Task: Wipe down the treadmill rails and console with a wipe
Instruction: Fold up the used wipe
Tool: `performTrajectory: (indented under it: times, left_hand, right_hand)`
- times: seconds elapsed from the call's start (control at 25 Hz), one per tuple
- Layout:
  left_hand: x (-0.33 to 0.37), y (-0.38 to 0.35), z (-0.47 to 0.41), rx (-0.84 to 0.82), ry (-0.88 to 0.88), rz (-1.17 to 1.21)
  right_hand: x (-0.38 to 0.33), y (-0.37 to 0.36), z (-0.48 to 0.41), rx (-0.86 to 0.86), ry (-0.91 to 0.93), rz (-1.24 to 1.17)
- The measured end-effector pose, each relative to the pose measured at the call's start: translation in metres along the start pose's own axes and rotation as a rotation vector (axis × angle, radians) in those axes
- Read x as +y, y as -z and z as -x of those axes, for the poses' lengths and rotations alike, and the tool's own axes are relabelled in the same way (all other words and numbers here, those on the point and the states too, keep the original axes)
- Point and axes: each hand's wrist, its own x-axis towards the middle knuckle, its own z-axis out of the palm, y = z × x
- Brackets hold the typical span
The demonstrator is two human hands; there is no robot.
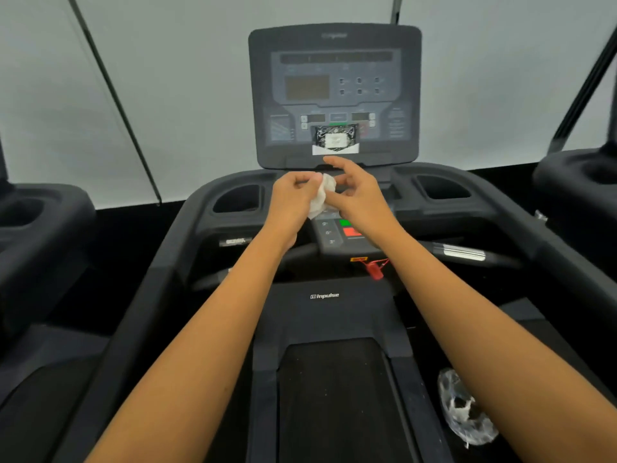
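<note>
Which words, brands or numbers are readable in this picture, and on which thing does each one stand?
"impulse": on the motor cover.
"9", "6", "3": on keypad keys.
Console top logo and panel labels: too blurred to read.
Packet label: too blurred to read.
Yellow tag: too blurred to read.

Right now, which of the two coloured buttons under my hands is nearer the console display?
The green button. It sits on the console display side of the red button, which lies directly below it in the view, closer to you.
</note>
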Motion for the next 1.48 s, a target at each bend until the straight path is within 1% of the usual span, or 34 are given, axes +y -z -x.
performTrajectory:
  times: [0.16, 0.24, 0.36, 0.52, 0.6, 0.68, 0.76, 0.84, 0.92, 0.96, 1.0, 1.04, 1.08, 1.12, 1.16, 1.24, 1.32, 1.36, 1.4, 1.44, 1.48]
  left_hand:
    - [0.024, -0.025, 0.0, 0.025, -0.094, 0.056]
    - [0.031, -0.035, -0.002, 0.077, -0.131, 0.062]
    - [0.041, -0.05, -0.006, 0.129, -0.13, 0.133]
    - [0.054, -0.062, -0.002, 0.013, -0.065, 0.466]
    - [0.063, -0.066, 0.0, -0.067, -0.076, 0.523]
    - [0.075, -0.068, 0.001, -0.162, -0.097, 0.438]
    - [0.086, -0.071, 0.003, -0.193, -0.137, 0.314]
    - [0.093, -0.074, 0.006, -0.131, -0.186, 0.252]
    - [0.095, -0.076, 0.011, -0.033, -0.215, 0.192]
    - [0.093, -0.077, 0.012, 0.008, -0.219, 0.145]
    - [0.09, -0.079, 0.013, 0.033, -0.215, 0.103]
    - [0.088, -0.08, 0.014, 0.042, -0.207, 0.079]
    - [0.085, -0.082, 0.016, 0.044, -0.2, 0.073]
    - [0.081, -0.083, 0.017, 0.045, -0.198, 0.074]
    - [0.079, -0.084, 0.018, 0.048, -0.193, 0.079]
    - [0.077, -0.085, 0.022, 0.031, -0.173, 0.113]
    - [0.076, -0.088, 0.024, 0.001, -0.17, 0.139]
    - [0.075, -0.089, 0.024, -0.002, -0.182, 0.132]
    - [0.075, -0.091, 0.025, 0.005, -0.198, 0.128]
    - [0.075, -0.092, 0.025, 0.025, -0.209, 0.136]
    - [0.074, -0.093, 0.025, 0.047, -0.211, 0.147]
  right_hand:
    - [-0.016, 0.02, 0.003, 0.014, 0.028, -0.134]
    - [-0.025, 0.029, 0.003, 0.022, 0.046, -0.216]
    - [-0.036, 0.045, -0.002, 0.082, 0.042, -0.21]
    - [-0.053, 0.065, -0.02, 0.205, 0.047, -0.211]
    - [-0.063, 0.075, -0.027, 0.267, 0.075, -0.194]
    - [-0.071, 0.083, -0.031, 0.311, 0.137, -0.144]
    - [-0.077, 0.087, -0.031, 0.308, 0.161, -0.13]
    - [-0.077, 0.089, -0.026, 0.312, 0.151, -0.128]
    - [-0.073, 0.092, -0.015, 0.302, 0.172, -0.087]
    - [-0.071, 0.094, -0.009, 0.239, 0.19, -0.083]
    - [-0.069, 0.095, -0.003, 0.136, 0.199, -0.099]
    - [-0.065, 0.096, 0.0, 0.021, 0.197, -0.109]
    - [-0.061, 0.096, 0.001, -0.055, 0.194, -0.096]
    - [-0.057, 0.096, -0.001, -0.058, 0.197, -0.069]
    - [-0.055, 0.097, -0.002, -0.001, 0.2, -0.045]
    - [-0.054, 0.096, -0.005, 0.177, 0.161, -0.051]
    - [-0.055, 0.094, -0.004, 0.294, 0.181, 0.002]
    - [-0.057, 0.092, -0.002, 0.291, 0.221, 0.061]
    - [-0.058, 0.089, 0.0, 0.253, 0.245, 0.101]
    - [-0.057, 0.085, 0.002, 0.199, 0.241, 0.078]
    - [-0.057, 0.083, 0.005, 0.143, 0.202, -0.006]
